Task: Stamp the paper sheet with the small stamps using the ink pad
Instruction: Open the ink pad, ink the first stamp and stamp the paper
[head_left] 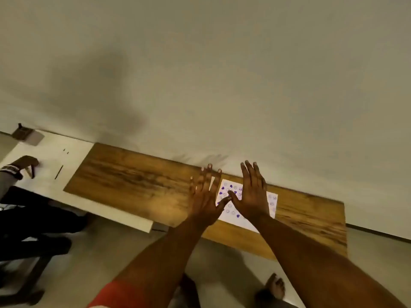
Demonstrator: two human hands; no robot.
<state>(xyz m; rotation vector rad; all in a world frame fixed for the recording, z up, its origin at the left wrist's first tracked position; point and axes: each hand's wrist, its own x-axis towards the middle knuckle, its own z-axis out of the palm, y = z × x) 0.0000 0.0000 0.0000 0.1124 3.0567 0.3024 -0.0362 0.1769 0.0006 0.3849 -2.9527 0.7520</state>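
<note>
A white paper sheet (231, 210) lies on the wooden table (138, 181), covered with several purple and pale stamp marks. Both my arms stretch out over it. My left hand (205, 196) is flat with fingers spread, above the sheet's left edge. My right hand (252, 194) is also flat and spread, covering the sheet's middle. The two thumbs nearly touch over the paper. Neither hand holds anything. No stamps or ink pad show; my hands may hide them.
A white table (55, 172) adjoins the wooden one on the left, with another person's hand (25, 165) and a small dark pen (59, 172) on it. A plain wall rises behind the tables. A bare foot (275, 285) stands on the floor below.
</note>
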